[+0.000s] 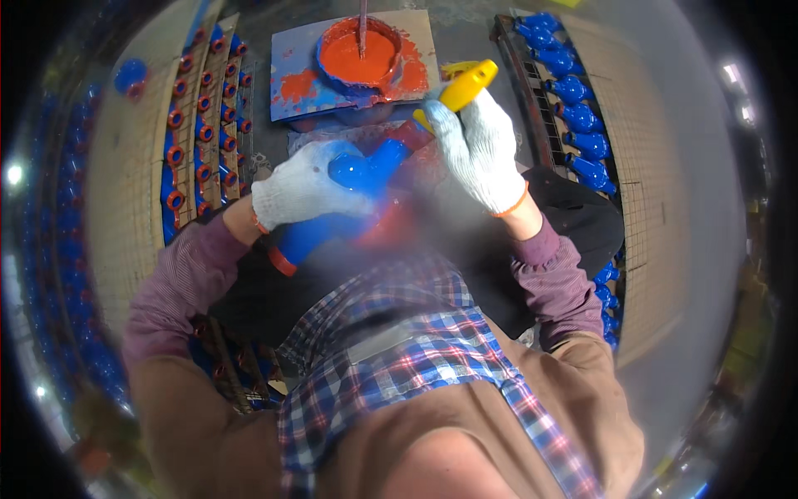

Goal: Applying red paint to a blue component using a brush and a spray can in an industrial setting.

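My left hand (307, 183), in a white knit glove, is closed around a blue branched pipe fitting (386, 160). The fitting's upper arm points to the far right and ends in dark red. Below the glove, a blue pipe end (303, 243) with a red rim shows; blur hides how it joins the rest. My right hand (482, 150), gloved in white with bluish stains on the fingers, grips a paintbrush by its yellow handle (470, 87). The brush's lower end is beside the fitting's red end; its bristles are mostly hidden, so I cannot tell whether they touch.
A round tub (322, 62) of red paint with a stick (363, 25) in it stands on a paint-smeared board (291, 50) ahead. Racks of blue fittings with red ends (204, 133) are at left. More blue fittings (584, 118) line a rack at right, beside a mesh-covered panel (648, 166).
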`<state>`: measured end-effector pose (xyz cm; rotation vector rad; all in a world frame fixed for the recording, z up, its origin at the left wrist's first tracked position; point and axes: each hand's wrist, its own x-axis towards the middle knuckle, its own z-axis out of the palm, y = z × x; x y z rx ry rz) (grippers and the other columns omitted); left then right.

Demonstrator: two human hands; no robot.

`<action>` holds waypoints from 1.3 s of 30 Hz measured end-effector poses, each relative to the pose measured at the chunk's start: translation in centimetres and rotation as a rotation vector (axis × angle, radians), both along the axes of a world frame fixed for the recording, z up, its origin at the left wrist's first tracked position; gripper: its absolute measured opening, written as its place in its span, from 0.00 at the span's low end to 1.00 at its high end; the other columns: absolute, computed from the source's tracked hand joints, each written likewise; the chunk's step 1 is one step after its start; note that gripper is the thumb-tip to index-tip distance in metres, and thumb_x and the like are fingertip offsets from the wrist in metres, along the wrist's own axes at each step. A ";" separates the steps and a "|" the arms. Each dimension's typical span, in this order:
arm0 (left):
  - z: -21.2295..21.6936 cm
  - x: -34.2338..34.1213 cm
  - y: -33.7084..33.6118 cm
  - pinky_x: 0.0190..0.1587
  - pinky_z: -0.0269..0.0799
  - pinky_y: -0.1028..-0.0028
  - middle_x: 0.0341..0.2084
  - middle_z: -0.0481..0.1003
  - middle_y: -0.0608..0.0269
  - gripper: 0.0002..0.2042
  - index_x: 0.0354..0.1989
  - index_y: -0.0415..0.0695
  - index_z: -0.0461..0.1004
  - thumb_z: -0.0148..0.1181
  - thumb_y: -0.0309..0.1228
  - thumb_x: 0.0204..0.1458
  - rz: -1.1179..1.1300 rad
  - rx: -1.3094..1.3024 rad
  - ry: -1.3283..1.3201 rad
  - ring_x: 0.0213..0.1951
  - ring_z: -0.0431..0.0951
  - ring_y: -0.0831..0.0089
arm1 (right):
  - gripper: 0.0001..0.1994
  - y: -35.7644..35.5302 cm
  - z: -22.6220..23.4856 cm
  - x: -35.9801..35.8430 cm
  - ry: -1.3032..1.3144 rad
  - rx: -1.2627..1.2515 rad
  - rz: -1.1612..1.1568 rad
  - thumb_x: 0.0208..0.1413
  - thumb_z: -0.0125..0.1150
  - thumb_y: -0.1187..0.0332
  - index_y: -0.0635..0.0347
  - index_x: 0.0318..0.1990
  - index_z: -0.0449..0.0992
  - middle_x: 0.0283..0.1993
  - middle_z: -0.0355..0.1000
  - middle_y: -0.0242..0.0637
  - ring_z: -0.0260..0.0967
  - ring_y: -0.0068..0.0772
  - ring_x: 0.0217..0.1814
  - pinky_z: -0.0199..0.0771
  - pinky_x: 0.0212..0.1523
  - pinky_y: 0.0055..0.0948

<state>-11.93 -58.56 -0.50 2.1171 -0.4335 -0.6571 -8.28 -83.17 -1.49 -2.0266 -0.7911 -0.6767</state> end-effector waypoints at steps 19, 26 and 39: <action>-1.4 -4.7 -7.1 0.18 0.78 0.63 0.44 0.65 0.49 0.27 0.61 0.40 0.57 0.52 0.43 0.59 0.050 -2.243 1.429 0.37 0.70 0.55 | 0.17 1.4 -3.3 -2.1 0.619 1.214 0.285 0.59 0.61 0.69 0.63 0.53 0.68 0.47 0.70 0.39 0.72 0.29 0.43 0.74 0.46 0.24; -0.7 -5.2 -4.7 0.28 0.81 0.56 0.48 0.67 0.43 0.29 0.62 0.40 0.56 0.50 0.47 0.60 0.326 -1.737 1.036 0.51 0.72 0.45 | 0.17 -0.7 -4.0 -2.0 0.642 1.147 0.211 0.59 0.61 0.69 0.65 0.53 0.68 0.45 0.72 0.39 0.73 0.26 0.42 0.74 0.44 0.22; 2.3 -3.6 -1.3 0.46 0.75 0.67 0.43 0.73 0.51 0.38 0.52 0.42 0.69 0.79 0.42 0.29 0.039 0.157 -0.609 0.44 0.79 0.62 | 0.15 -2.2 4.5 1.8 0.382 0.128 -0.198 0.58 0.59 0.59 0.65 0.40 0.75 0.31 0.74 0.45 0.72 0.38 0.31 0.70 0.33 0.33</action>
